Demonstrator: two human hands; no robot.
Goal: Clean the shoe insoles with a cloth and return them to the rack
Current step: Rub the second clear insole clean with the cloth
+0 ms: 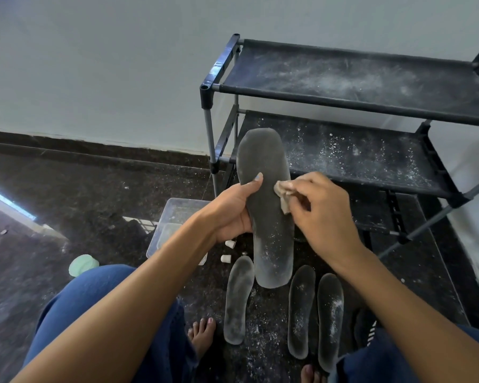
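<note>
While gripped at its left edge by the left hand (233, 211), thumb pressed on top: dark grey insole (266, 205), upright, dusty, white-speckled toward its near end. No readable writing. Right hand (320, 211) pinching a beige cloth (282, 194) against its right edge. Three dusty insoles (302, 310) on the floor (67, 194), near the rack (357, 150).

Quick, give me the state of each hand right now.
Left hand: closed around the long dark grey dusty insole, holding it up.
Right hand: closed on a small crumpled beige cloth, pressed to that insole.
</note>
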